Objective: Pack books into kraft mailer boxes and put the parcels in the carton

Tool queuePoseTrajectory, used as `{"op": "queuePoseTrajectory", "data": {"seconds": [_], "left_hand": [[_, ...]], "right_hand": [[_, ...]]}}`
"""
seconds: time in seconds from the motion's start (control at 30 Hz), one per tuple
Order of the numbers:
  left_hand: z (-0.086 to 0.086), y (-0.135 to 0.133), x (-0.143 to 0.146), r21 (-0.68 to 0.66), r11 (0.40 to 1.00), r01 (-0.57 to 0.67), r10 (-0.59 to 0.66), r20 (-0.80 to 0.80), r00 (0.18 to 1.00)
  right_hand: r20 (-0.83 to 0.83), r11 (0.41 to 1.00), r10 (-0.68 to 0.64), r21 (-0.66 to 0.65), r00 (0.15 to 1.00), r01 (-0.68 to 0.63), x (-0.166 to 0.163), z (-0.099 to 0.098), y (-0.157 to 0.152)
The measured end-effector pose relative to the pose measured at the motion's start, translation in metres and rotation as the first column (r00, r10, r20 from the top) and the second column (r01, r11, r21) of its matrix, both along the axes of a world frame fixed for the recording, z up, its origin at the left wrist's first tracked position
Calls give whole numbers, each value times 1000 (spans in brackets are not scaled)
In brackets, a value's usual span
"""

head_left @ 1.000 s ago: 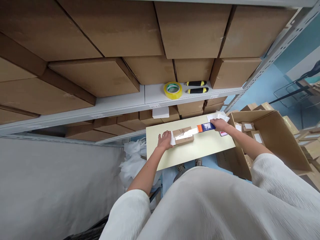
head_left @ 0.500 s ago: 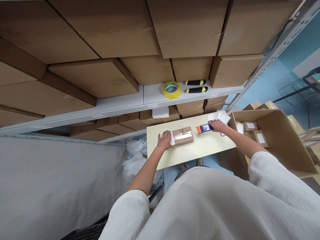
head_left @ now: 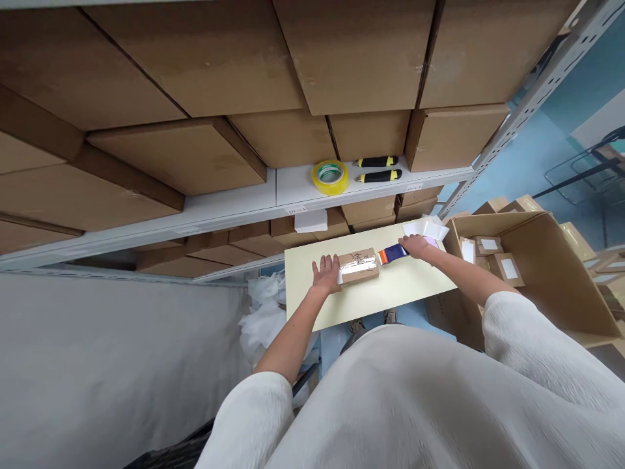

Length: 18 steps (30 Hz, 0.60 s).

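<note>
A small brown cardboard box [head_left: 360,266] with shiny clear tape across its top lies on a pale yellow table [head_left: 390,293]. My left hand [head_left: 326,273] presses flat against the box's left end. My right hand [head_left: 418,246] grips a blue and orange tape dispenser [head_left: 392,253], whose orange end touches the box's right end.
White labels [head_left: 426,227] lie at the table's far right corner. An open carton [head_left: 527,260] with small labelled parcels stands to the right. On the white shelf [head_left: 234,202] sit a yellow tape roll [head_left: 331,177] and two black-and-yellow knives [head_left: 375,169]. Large cardboard boxes fill the shelves.
The tape strip stretched from box to dispenser got cut; my right hand drew the dispenser away, then brought it back against the box's right end. My left hand slid closer onto the box.
</note>
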<state>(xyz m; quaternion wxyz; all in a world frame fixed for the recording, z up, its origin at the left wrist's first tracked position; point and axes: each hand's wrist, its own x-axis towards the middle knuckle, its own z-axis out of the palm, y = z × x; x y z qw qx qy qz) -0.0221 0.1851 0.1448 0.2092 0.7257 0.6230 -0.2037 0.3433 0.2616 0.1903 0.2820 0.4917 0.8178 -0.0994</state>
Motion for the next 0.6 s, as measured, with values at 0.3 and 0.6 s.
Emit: {"op": "queuePoseTrajectory", "data": {"seconds": [0.3, 0.6], "left_hand": [[-2, 5, 23, 83, 996, -44, 29, 177, 984], [2, 12, 27, 79, 996, -53, 41, 148, 988]], "right_hand": [[-2, 999, -38, -20, 999, 38, -21, -2, 2], [68, 991, -66, -110, 996, 73, -46, -5, 26]]}}
